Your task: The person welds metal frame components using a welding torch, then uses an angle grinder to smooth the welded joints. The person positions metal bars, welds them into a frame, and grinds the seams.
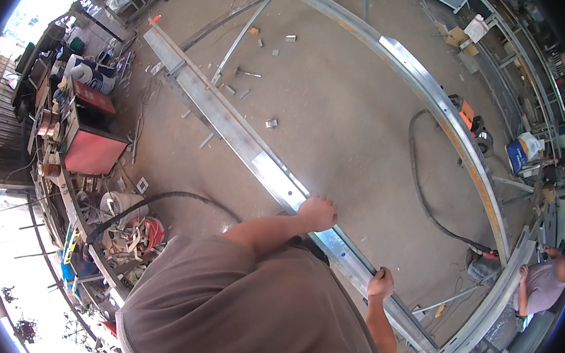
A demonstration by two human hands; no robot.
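Note:
A long grey metal beam (224, 120) runs slantwise from the upper left to the lower right, below my chest. A shiny metal strip (282, 184) with a few holes lies along its middle stretch. My left hand (317, 213) is closed over the strip's far edge, its fingers curled and partly hidden. Farther down to the right, my right hand (381, 284) grips the same edge, thumb on top. The strip shows between the two hands, flat along the beam. My shirt hides part of the near edge.
A curved metal beam (429, 82) arcs across the right side. A dark cable (414, 170) lies inside the arc. Offcuts (271, 123) and a hammer (247, 73) lie on the floor. At left stand a red cabinet (95, 152) and buckets. Another person (540, 290) works at far right.

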